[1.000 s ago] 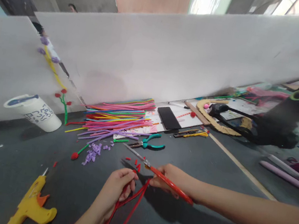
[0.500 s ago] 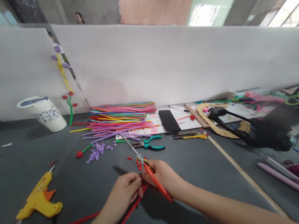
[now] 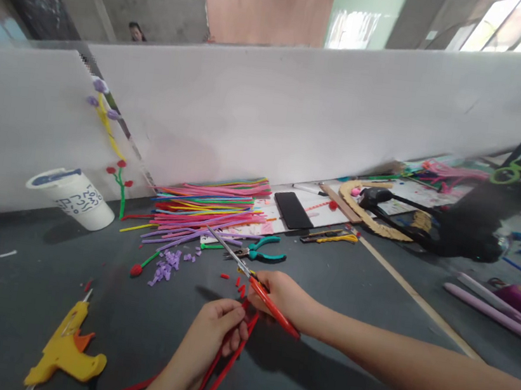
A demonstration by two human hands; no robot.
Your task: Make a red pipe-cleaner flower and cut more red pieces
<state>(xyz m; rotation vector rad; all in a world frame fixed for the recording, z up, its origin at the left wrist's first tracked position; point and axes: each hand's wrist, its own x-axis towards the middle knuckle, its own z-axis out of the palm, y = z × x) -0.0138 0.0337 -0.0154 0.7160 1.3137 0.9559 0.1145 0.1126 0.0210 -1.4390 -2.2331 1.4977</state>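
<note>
My left hand [image 3: 218,333] is closed on red pipe cleaners [image 3: 223,375] that trail down toward the bottom edge. Close beside it, my right hand [image 3: 278,296] holds orange-handled scissors [image 3: 274,307], their blades pointing away to the upper left. The right fingertips are near the upper ends of the red strips; whether they also pinch them is hidden. Small red cut pieces [image 3: 241,290] lie just beyond the hands. Behind the scissors' blades rest teal-handled pliers [image 3: 264,256]. Purple cut bits [image 3: 168,268] are scattered to the left of them.
A yellow glue gun [image 3: 70,349] lies at the lower left, a white cup [image 3: 87,201] behind it. Colourful pipe cleaners [image 3: 211,208], a phone [image 3: 293,211] and a yellow cutter [image 3: 344,238] line the back. A black headset-like object [image 3: 462,228] stands right. A person [image 3: 136,32] shows beyond the partition [image 3: 252,111].
The hands have moved slightly, and more of the red strips shows below and between them. The scissors remain in my right hand. The view has shifted a little.
</note>
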